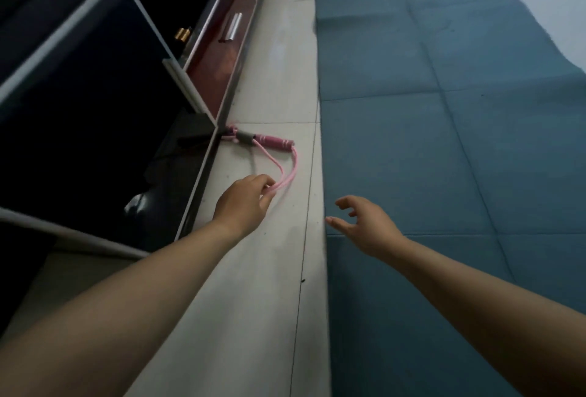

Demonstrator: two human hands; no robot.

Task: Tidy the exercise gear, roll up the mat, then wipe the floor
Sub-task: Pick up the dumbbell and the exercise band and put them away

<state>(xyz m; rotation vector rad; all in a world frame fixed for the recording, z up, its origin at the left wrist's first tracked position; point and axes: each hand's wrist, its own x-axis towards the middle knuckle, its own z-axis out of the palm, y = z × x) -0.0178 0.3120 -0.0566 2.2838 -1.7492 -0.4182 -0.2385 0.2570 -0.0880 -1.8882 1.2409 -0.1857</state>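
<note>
A pink jump rope (287, 171) lies on the pale tiled floor (269, 269), its pink and grey handles (269, 139) close to the foot of a dark cabinet. My left hand (245, 203) pinches the doubled pink cord near its loop. My right hand (364, 222) hovers with fingers spread over the left edge of the blue exercise mat (444, 143), holding nothing. The mat lies flat and unrolled along the right side, creased into panels.
A dark glossy cabinet (95, 111) with white trim fills the left. Behind it runs a reddish drawer front (222, 57) with a metal handle (233, 27). A strip of floor runs between cabinet and mat.
</note>
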